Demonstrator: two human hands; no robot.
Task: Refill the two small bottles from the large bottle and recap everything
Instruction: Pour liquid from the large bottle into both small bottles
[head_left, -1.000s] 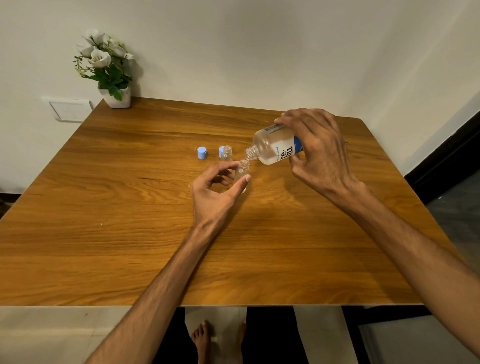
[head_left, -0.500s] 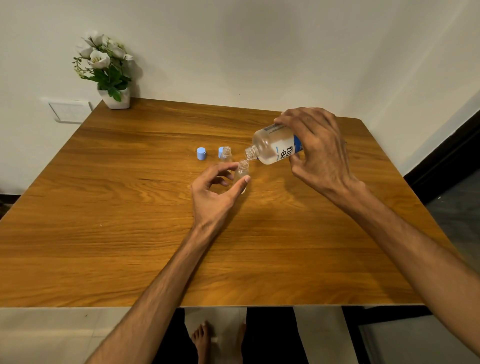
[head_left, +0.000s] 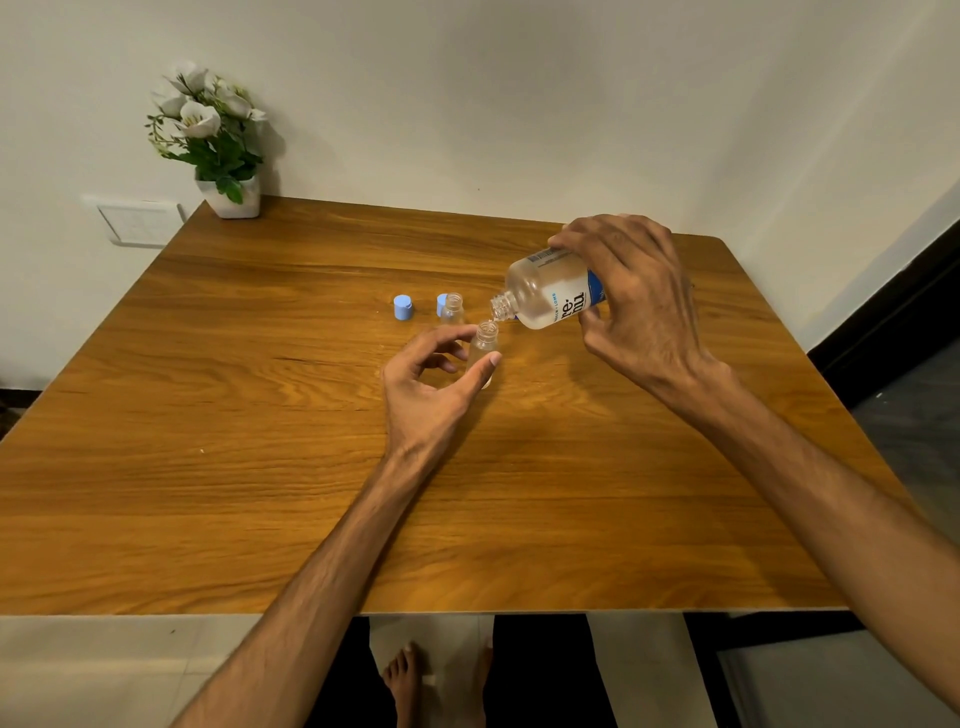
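While my right hand (head_left: 641, 306) wraps the tilted large bottle (head_left: 553, 299) over the near small bottle (head_left: 484, 349), pinched by my left hand (head_left: 428, 387) on the counter (head_left: 260, 467), I judge filling just begun; the second small bottle (head_left: 453, 309) and both blue caps (head_left: 403, 306) await.

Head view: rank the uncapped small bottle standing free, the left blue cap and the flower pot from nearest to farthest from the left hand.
1. Uncapped small bottle, just beyond the left hand.
2. Left blue cap, farther left on the table.
3. Flower pot, at the far left corner.
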